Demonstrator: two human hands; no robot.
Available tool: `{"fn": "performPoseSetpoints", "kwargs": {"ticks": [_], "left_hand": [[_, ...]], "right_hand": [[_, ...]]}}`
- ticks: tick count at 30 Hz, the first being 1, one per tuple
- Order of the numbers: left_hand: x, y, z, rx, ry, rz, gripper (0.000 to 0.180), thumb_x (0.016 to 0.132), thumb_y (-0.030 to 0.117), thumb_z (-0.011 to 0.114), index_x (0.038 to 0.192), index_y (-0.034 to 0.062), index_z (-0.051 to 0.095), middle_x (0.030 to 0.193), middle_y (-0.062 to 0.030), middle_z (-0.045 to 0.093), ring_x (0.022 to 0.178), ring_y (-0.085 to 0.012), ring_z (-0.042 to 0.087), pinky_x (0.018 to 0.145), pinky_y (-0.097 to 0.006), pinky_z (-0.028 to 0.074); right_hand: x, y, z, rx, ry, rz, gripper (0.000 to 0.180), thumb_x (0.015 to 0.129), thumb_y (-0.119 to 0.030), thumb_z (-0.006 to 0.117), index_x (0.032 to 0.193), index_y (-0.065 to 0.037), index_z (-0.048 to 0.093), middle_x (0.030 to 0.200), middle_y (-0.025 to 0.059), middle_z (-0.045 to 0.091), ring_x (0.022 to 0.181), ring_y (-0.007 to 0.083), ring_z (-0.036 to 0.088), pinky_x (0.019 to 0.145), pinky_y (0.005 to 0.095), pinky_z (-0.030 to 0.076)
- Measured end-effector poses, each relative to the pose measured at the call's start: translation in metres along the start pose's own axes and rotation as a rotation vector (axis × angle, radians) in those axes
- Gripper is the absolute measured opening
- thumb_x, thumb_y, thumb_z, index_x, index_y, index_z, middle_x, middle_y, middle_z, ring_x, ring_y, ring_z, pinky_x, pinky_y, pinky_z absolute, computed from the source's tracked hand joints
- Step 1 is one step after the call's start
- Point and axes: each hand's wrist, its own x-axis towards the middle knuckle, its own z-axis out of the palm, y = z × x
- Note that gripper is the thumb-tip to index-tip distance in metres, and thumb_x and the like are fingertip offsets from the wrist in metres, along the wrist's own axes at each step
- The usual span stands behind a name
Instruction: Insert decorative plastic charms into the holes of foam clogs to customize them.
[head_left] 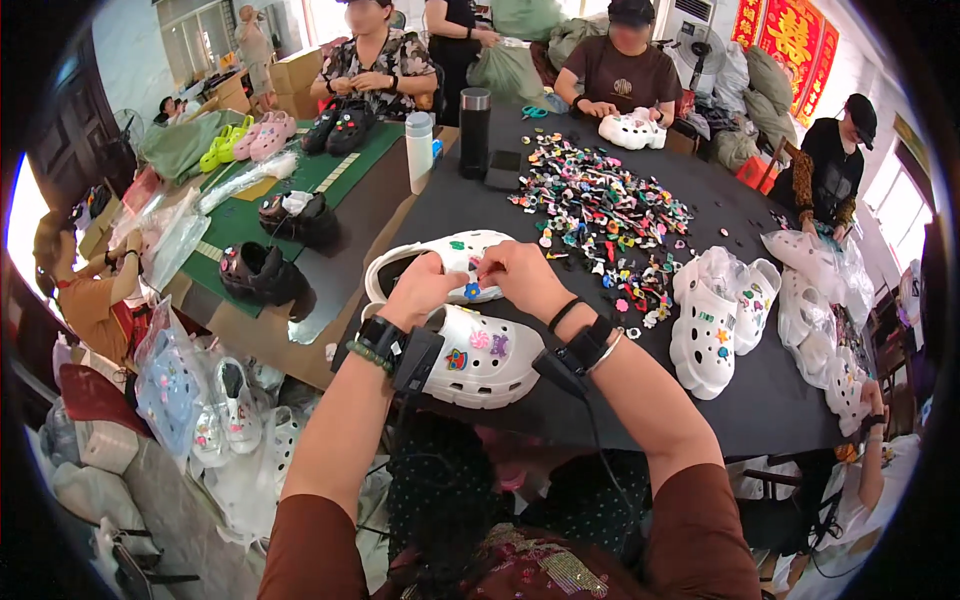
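Two white clogs lie at the table's near edge in front of me. My left hand [428,287] is closed on the farther clog [395,257], its fingers at the upper. My right hand [524,281] pinches at the same upper, thumb and fingertips together; what is between them is too small to make out. A blue flower charm [472,291] sits just below the fingertips, and a green charm [457,244] is on the upper beyond. The nearer clog [490,368] carries pink, purple and multicoloured charms and lies below my wrists.
A pile of colourful charms [600,200] spreads over the black table [420,215]. A white clog pair [704,335] stands right. A white bottle [419,150] and dark flask [474,135] stand at the back. Co-workers sit around; dark shoes [262,275] rest on the left table.
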Motion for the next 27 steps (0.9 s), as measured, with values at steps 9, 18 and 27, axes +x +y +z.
{"fn": "performPoseSetpoints", "kwargs": {"ticks": [9,18,27], "left_hand": [[-0.011,0.012,0.006,-0.165,-0.021,-0.015,0.028,0.080,0.003,0.066,0.107,-0.0054,0.061,0.101,-0.0090,0.067,0.089,-0.0147,0.062,0.081,-0.028,0.047],[-0.023,0.035,0.009,-0.021,0.017,-0.139,0.023,0.083,0.001,0.064,0.106,-0.0035,0.059,0.105,-0.0076,0.065,0.094,-0.0144,0.059,0.085,-0.029,0.045],[-0.009,-0.002,0.008,-0.160,-0.036,-0.034,0.028,0.084,-0.001,0.061,0.111,-0.0032,0.058,0.106,-0.0064,0.066,0.092,-0.0136,0.061,0.083,-0.030,0.047]], "right_hand": [[0.010,-0.004,-0.002,-0.039,-0.071,0.020,0.010,0.071,-0.005,0.071,0.080,-0.004,0.067,0.073,0.0115,0.069,0.070,0.0288,0.068,0.066,0.0370,0.053],[0.020,-0.003,-0.003,-0.338,-0.057,0.097,0.063,0.059,-0.012,0.085,0.111,-0.013,0.050,0.111,0.0092,0.058,0.111,0.0340,0.052,0.089,0.0505,0.039],[0.020,-0.018,0.006,-0.481,-0.059,0.175,0.061,0.058,-0.013,0.085,0.110,-0.016,0.053,0.113,0.0059,0.055,0.110,0.0327,0.050,0.089,0.0492,0.039]]}}
